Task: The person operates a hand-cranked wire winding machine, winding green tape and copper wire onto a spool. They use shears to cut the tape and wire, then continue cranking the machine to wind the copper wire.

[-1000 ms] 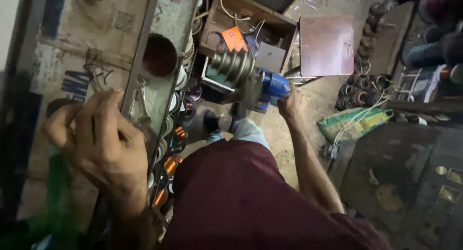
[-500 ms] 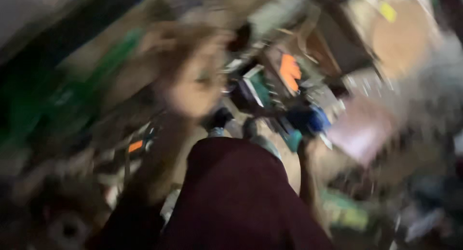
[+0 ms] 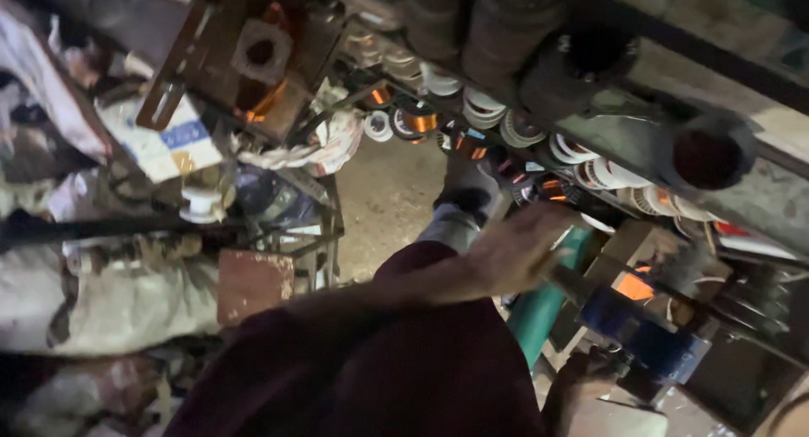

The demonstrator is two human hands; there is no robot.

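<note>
Item: cluttered workshop floor, seen from above, view tilted and partly blurred.

Left hand [image 3: 514, 256]: reaching out past the maroon-clad knee [image 3: 396, 353], fingers loosely extended, nothing visibly gripped. It hovers over a green cylinder [image 3: 543, 298] and near the shaft end of the blue motor [image 3: 645, 336]; contact cannot be confirmed because of blur.

Right hand [image 3: 581, 378]: low, at the bottom edge, mostly in shadow. It lies just beside the blue motor, possibly steadying it; whether it is clenched or slack cannot be told.

Blue motor: lying at lower right between the two hands, with an orange tag [image 3: 632, 285] just behind it (a position that lets both hands reach it from a seated posture).

Surroundings:
- Copper wire spools [image 3: 417, 121] and white reels [image 3: 590, 167], lined in a row along a grey bench edge [image 3: 674, 108], presumably stored there for easy reach.
- Dark round opening [image 3: 704, 159] in the bench face.
- Square metal plate with a hole [image 3: 259, 51], propped on a rusty frame at upper left.
- Reddish flat board [image 3: 253, 285] leaning beside a wire rack [image 3: 316, 235].
- Pale cloth bundles [image 3: 93, 310] heaped at left.
- Bare concrete floor [image 3: 383, 201] between.
</note>
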